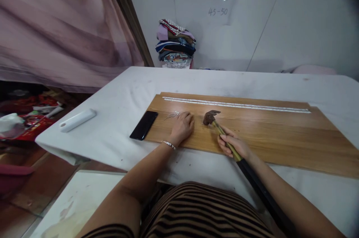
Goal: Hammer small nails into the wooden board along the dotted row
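Observation:
A long wooden board (275, 133) lies on a white-covered table (117, 92). My right hand (234, 144) is wrapped round the yellow shaft of a claw hammer (212, 117), whose rusty head rests on the board. My left hand (183, 126) lies knuckles up on the board's near left part, fingers curled down; what is under them is hidden. A small pile of thin nails (171, 115) lies just left of that hand. A silver bracelet sits on my left wrist.
A black phone (144, 124) lies at the board's left end. A white cylindrical object (77, 120) rests near the table's left edge. A pale strip (235, 104) runs along the board's far side. Folded clothes (175, 43) are stacked by the wall. Clutter covers the floor at left.

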Demonstrator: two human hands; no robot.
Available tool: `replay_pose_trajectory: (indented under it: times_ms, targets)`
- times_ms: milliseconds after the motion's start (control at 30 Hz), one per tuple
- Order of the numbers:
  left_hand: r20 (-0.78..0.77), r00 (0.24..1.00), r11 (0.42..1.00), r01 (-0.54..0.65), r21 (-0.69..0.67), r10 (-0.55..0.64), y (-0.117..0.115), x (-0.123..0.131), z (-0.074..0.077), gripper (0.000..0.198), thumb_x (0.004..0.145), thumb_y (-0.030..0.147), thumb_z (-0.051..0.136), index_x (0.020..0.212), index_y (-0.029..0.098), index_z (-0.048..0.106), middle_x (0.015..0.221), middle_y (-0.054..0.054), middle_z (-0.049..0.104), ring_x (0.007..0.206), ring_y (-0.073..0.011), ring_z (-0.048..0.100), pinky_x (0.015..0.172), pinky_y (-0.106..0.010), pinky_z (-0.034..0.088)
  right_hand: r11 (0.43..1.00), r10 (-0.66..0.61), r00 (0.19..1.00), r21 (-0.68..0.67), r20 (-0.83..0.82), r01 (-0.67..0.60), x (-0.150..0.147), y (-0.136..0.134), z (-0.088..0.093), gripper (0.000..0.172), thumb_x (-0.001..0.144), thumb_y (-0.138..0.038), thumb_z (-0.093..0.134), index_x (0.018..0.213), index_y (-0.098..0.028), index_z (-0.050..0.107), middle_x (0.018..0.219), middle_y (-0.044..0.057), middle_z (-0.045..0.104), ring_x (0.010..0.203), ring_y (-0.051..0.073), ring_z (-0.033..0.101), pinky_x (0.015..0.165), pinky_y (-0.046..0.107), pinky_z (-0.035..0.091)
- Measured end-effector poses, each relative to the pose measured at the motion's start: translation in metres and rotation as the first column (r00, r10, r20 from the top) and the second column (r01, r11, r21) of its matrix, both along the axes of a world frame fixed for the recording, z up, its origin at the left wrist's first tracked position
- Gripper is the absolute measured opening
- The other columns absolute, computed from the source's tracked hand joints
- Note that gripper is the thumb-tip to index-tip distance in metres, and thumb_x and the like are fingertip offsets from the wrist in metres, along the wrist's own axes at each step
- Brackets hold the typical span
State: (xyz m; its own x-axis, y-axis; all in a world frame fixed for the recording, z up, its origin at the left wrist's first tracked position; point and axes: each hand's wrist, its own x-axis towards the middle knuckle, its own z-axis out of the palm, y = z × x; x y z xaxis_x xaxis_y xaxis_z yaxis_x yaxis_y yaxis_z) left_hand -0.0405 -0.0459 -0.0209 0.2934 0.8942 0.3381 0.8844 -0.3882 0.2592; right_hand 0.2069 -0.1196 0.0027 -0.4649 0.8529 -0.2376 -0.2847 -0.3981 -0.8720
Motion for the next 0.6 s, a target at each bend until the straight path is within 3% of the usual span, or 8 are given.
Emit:
replay_pose_trajectory:
  times_ms: [300,600]
  targets:
    - [-0.007,1.000,1.000,-0.008,-0.003,0.008,0.0008,-0.0007,-0.0013,0.021,0.095,0.022,0.050,0.102,0.018,0.069,0.122,-0.011,0.066,0.118,-0.0246,0.057,0.106,-0.040,0.044,1.000,-0.006,0.999,0.023,-0.044,0.007,0.0032,0.0008,0.0031,0.084,0.084,-0.035,0.068,0.155,-0.023,0.027,0.065,-0.009,0.050,0.037,0.005,0.037,0.030,0.017,0.029]
    - [-0.003,1.000,1.000,-0.004,-0.022,0.004,0.0018,-0.0008,-0.0019,0.025,0.095,0.023,0.050,0.109,0.018,0.070,0.127,-0.012,0.064,0.121,-0.0259,0.055,0.107,-0.043,0.043,1.000,0.004,0.999,0.015,-0.053,-0.003,0.0023,0.0014,-0.0020,0.080,0.084,-0.034,0.069,0.154,-0.025,0.031,0.065,-0.009,0.051,0.037,0.005,0.037,0.030,0.018,0.028]
